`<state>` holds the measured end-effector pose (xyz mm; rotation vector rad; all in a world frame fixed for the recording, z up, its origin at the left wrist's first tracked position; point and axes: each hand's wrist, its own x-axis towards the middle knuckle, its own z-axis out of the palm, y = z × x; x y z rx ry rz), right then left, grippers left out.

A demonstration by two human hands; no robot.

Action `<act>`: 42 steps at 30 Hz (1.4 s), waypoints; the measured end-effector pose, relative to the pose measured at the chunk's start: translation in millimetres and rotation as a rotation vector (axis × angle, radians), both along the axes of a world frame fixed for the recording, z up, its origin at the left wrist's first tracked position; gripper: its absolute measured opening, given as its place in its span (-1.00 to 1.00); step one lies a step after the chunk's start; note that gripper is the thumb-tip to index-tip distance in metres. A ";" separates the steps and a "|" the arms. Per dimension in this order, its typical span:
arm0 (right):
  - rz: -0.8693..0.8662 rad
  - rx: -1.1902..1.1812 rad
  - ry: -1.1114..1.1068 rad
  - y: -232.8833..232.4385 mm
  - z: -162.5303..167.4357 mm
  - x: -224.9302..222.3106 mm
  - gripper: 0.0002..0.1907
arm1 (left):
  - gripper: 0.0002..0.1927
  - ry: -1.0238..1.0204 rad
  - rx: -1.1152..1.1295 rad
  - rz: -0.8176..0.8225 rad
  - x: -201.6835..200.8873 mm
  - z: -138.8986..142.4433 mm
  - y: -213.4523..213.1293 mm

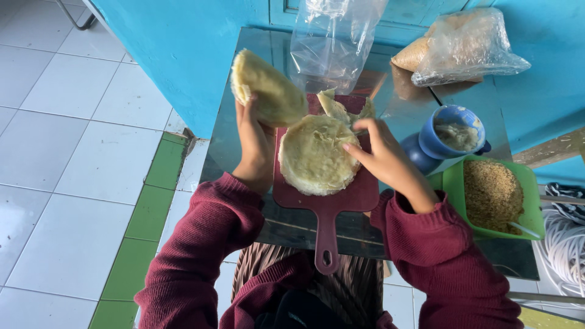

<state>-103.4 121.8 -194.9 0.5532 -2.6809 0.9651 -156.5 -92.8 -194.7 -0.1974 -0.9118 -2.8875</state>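
The left hand is closed around a stack of thin, round, pale-yellow wrappers, lifted clear of the counter and tilted so the floppy, slightly mottled top face shows. The right hand rests with its fingers curled on the edge of a second stack of the same soft discs; whether it pinches a sheet or only presses on it cannot be told. This stack lies flat on a dark red plastic cutting board — paddle-shaped, smooth, with a long handle ending in a hanging hole. Behind the flat stack, a few folded, crumpled wrappers lie on the board's far end.

The counter is dark and glossy, mirroring the things above it. At its back stands a crinkled clear plastic bag, and to the right a second clear bag holding pale brownish contents. Just right of the board sits a rounded blue ceramic cup with whitish paste inside, and beside it a square green plastic container filled with coarse golden crumbs.
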 end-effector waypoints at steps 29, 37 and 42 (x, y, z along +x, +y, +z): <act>0.207 0.166 0.543 -41.3 27.2 3.9 -0.73 | -0.40 0.176 0.201 -0.509 24.6 -24.8 1.2; 0.214 -0.150 0.210 -36.9 25.4 -11.5 -0.90 | -0.30 0.204 -0.037 -0.465 26.1 -36.3 4.1; 0.124 -0.315 0.167 -45.3 21.0 -2.0 -0.82 | -0.31 0.252 -0.246 -0.435 40.0 -51.0 11.4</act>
